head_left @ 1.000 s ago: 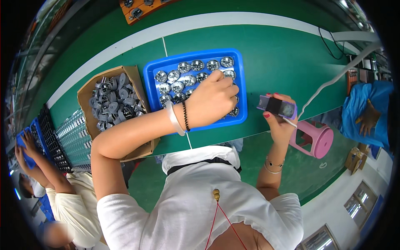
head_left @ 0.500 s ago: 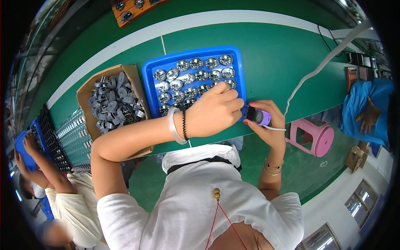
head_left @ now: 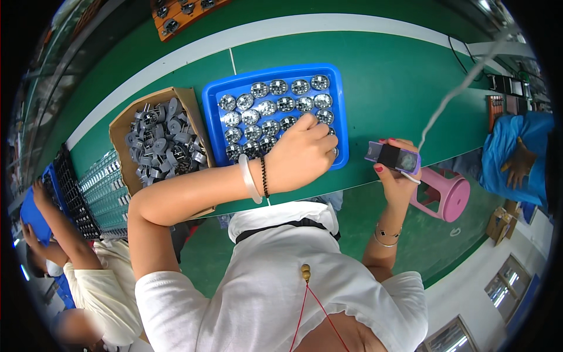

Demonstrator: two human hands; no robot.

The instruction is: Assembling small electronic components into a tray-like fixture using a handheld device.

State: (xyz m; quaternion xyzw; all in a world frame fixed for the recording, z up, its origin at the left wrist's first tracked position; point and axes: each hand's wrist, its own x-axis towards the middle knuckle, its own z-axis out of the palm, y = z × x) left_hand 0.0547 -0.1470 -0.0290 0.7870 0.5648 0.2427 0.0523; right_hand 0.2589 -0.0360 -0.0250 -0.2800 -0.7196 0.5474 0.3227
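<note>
Over the front right of a blue tray [head_left: 342, 117], my left hand [head_left: 304, 154] is closed, knuckles up. Its fingertips are turned away, so what they hold, if anything, is hidden. Beneath and behind it, rows of round silver mirror-faceted pieces [head_left: 285, 104] lie in the tray. Out to the right of the tray, my right hand [head_left: 397, 183] grips a small purple handheld device [head_left: 408, 161] with a black band and a clear end. A pale cord runs by that hand, and the device is apart from the tray.
Left of the tray stands an open cardboard box [head_left: 193, 111] full of grey round plugs with metal prongs [head_left: 159, 146]. A pink stool [head_left: 454, 199] stands at right beyond the green table [head_left: 381, 70]. Another person's arms [head_left: 64, 229] are at the far left, beside black racks.
My right hand has moved right with the purple device, away from my left hand, and the device has turned. My left hand stays over the tray with little movement.
</note>
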